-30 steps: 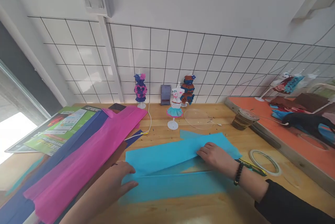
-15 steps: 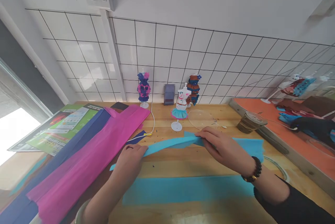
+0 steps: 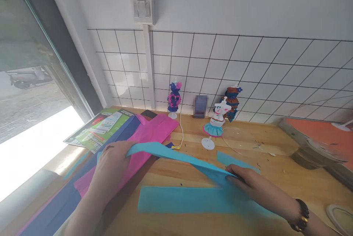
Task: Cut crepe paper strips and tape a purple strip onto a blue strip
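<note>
We hold a blue strip (image 3: 176, 157) stretched between our two hands, lifted off the surface (image 3: 162, 175). Its long axis runs across in front of us, from the left hand (image 3: 114, 162) down and to the right toward the right hand (image 3: 255, 182). The left fingers are closed on its left part, though their tips are hidden from us; on the right, thumb and fingers pinch it near the other side, where a fold droops below the taut edge.

A second blue strip (image 3: 176, 200) lies flat and nearer to us than the held one, also running left to right. The right hand is the closer to it, over its blurred right part.

The left hand is over a pink cloth (image 3: 158, 129). Just beyond the right hand lies a blue scrap (image 3: 237, 160). The surface is pale wood, dotted with tiny bits. At its back, small dressed dummies, one in a blue skirt (image 3: 213, 130), stand before a white tiled wall (image 3: 206, 59), with a bright window (image 3: 35, 92) to our left.
</note>
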`<act>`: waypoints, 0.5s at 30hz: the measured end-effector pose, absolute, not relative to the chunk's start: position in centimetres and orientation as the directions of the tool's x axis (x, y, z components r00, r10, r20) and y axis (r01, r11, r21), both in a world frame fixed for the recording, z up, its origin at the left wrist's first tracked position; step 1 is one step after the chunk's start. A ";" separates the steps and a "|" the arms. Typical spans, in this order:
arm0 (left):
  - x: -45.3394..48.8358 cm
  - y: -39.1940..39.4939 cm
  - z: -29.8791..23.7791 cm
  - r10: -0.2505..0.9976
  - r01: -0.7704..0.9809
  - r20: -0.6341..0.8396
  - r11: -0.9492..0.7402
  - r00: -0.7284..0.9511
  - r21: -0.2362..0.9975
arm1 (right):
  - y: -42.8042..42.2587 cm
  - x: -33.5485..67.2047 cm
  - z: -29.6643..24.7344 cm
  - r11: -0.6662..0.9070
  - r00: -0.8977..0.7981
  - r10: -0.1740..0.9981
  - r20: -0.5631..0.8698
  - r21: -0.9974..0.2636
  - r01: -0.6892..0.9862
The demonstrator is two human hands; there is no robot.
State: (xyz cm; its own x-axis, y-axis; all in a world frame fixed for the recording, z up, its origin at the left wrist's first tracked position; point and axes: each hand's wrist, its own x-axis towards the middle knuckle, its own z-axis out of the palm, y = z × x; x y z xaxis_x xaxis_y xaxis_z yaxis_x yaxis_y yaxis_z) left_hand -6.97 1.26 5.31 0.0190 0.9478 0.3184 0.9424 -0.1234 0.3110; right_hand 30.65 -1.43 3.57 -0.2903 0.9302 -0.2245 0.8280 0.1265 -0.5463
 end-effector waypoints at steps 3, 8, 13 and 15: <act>-9.6 1.2 5.1 0.941 0.898 0.249 0.106 -0.229 0.426 | 0.6 29.5 3.4 0.137 -0.338 0.917 -0.213 -0.628 0.766; -14.3 0.6 3.8 0.832 0.846 0.249 0.397 -0.496 0.356 | 4.3 26.2 3.8 0.017 -0.454 0.861 -0.231 -0.878 0.479; -16.6 -0.9 3.1 0.739 0.733 0.120 0.607 -0.663 0.307 | 8.5 20.0 4.4 -0.035 -0.345 0.935 -0.088 -0.987 0.156; -17.5 -1.5 2.7 0.711 0.711 0.136 0.632 -0.690 0.307 | 9.9 17.4 4.6 0.109 -0.299 0.949 0.103 -0.994 0.003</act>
